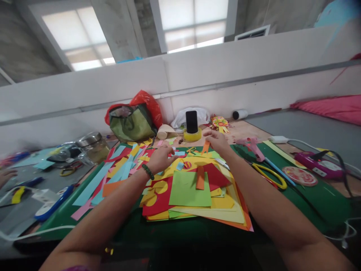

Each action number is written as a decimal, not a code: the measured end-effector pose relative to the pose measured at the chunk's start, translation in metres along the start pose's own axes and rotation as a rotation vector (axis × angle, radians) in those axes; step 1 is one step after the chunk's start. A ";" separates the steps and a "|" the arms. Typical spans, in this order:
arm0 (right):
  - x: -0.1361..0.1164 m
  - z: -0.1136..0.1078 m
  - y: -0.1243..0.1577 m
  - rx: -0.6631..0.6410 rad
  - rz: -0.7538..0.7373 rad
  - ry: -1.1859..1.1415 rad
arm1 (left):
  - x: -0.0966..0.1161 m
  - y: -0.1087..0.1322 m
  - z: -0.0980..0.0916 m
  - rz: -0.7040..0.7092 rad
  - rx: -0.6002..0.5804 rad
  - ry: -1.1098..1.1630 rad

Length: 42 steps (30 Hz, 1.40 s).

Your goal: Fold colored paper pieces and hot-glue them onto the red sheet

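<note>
Fingers of the right hand [218,142] pinch an orange strip [206,147] beyond the stacked sheets.
In the head view, the fingers of the left hand [162,158] are loosely curled near blue scraps [179,153]; whether they hold anything, I cannot tell. A light grip near the strip's end should keep it uncreased, with the other hand steadying loose pieces. A second orange strip [200,177] lies on the green sheet [180,194], nearer the body. Scraps crowd the space between the hands and could slide along. Beyond, a phone [191,122] stands at a yellow tape roll [192,135]; rightward lie a pink glue gun [254,148] and yellow-handled scissors [270,175].
</note>
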State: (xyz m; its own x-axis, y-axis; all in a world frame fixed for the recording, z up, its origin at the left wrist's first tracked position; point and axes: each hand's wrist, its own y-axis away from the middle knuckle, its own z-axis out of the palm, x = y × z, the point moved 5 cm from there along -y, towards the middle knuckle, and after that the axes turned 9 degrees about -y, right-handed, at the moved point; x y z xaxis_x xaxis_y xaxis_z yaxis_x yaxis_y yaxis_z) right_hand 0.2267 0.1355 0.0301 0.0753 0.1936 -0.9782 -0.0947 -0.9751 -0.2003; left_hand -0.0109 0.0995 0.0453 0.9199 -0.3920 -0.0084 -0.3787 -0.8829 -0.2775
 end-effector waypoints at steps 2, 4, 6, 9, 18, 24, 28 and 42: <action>-0.001 -0.004 -0.001 0.079 -0.019 -0.083 | -0.005 -0.005 0.007 -0.052 0.030 0.036; -0.002 -0.007 -0.002 0.122 -0.021 -0.146 | -0.013 -0.008 0.016 -0.118 0.054 0.093; 0.000 -0.007 -0.002 0.136 -0.009 -0.194 | -0.020 -0.008 0.025 -0.174 0.077 0.128; 0.005 -0.007 -0.002 0.135 0.016 -0.243 | -0.013 -0.001 0.030 -0.108 0.102 0.157; 0.011 -0.002 0.000 0.082 0.062 -0.278 | 0.062 0.038 0.054 0.435 -0.406 0.126; 0.007 0.008 0.008 -0.023 0.123 -0.289 | 0.017 0.012 0.040 0.180 -0.154 0.183; 0.004 0.004 0.008 -0.035 0.098 -0.210 | -0.023 0.001 0.027 -0.115 -0.045 0.262; 0.003 0.017 0.019 -0.279 0.145 0.116 | 0.014 0.012 0.052 0.132 -0.405 0.337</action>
State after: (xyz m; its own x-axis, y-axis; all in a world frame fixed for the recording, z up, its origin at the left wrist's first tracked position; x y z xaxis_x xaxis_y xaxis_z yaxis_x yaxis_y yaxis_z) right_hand 0.2082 0.1199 0.0225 0.1945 0.0528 -0.9795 0.1619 -0.9866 -0.0210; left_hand 0.0031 0.0970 -0.0085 0.8035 -0.5089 0.3088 -0.5590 -0.8234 0.0978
